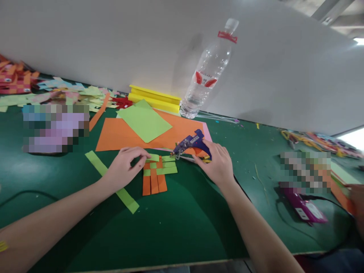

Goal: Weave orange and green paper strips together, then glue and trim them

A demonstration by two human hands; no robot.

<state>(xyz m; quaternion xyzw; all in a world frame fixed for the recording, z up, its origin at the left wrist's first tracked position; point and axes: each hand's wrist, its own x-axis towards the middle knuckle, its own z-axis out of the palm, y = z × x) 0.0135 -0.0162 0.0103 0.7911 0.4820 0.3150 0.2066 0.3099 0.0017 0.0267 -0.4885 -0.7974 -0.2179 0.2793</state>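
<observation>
Green tabletop [176, 239] stretched beneath your inward-angled forearms [71, 212]. Your left hand [125, 167], fingers curled, pinched a green flap [154, 157] of one woven paper piece [154, 178], which lay between your hands; your right hand [217, 161] wrapped one glue gun [191, 141], nozzle [172, 154] leftward. One bottle [209, 70] stood behind.

Woven paper [154, 179] on table [176, 231], glue gun [190, 141] at its right, paper sheets [145, 121] behind, loose strip [127, 200] left

Around one woven paper piece [154, 175], I remotely count one glue gun [190, 141] (2 o'clock), one water bottle [209, 64] (1 o'clock), three orange strip ends [154, 185] (6 o'clock), one loose green strip [126, 199] (toward 9 o'clock).
</observation>
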